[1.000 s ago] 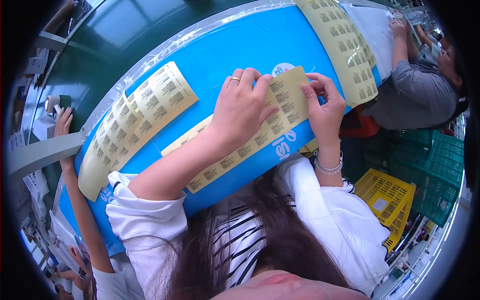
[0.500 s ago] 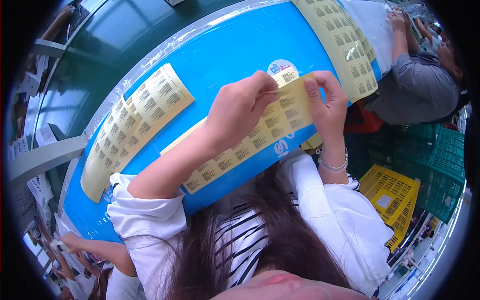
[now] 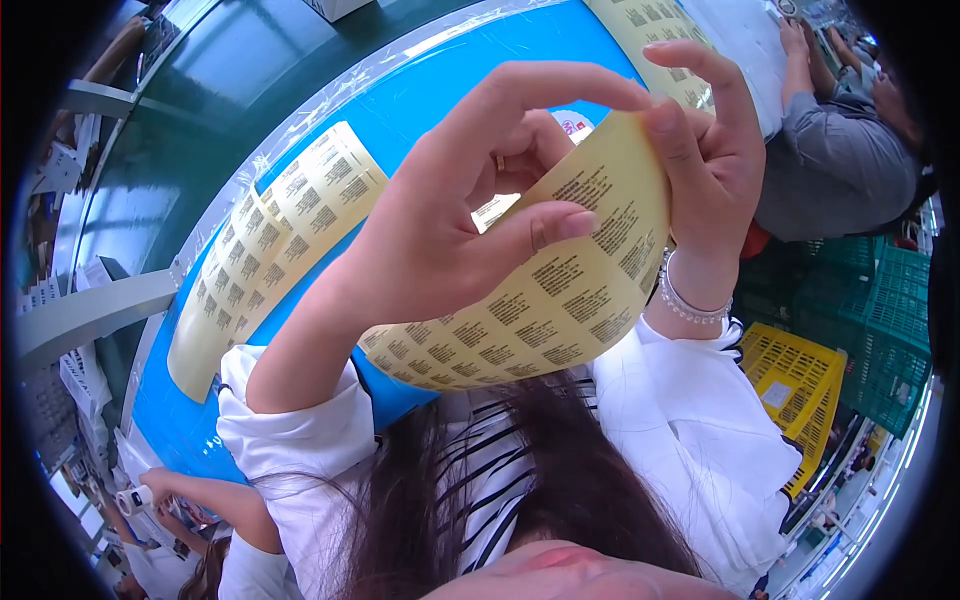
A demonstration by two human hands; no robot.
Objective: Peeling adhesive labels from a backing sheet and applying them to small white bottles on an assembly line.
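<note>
A long yellow sheet of printed labels (image 3: 560, 300) is lifted up close to the camera, curling over at its top end. My left hand (image 3: 460, 220) pinches the sheet with thumb and fingers near its upper middle; a ring shows on one finger. My right hand (image 3: 705, 150), with a bead bracelet at the wrist, grips the sheet's top edge from the right. Below them lies the blue table top (image 3: 420, 110), with a round sticker partly hidden behind my fingers.
A second yellow label sheet (image 3: 270, 250) lies flat on the blue surface at left, a third at the far top. A person in grey (image 3: 840, 170) sits at right. Green crates (image 3: 880, 320) and a yellow crate (image 3: 800, 390) stand on the floor. Another person's arm (image 3: 200, 500) reaches in at lower left.
Both hands have raised the label sheet off the table toward the camera, so it looms much larger. The other person's arm at left has dropped lower.
</note>
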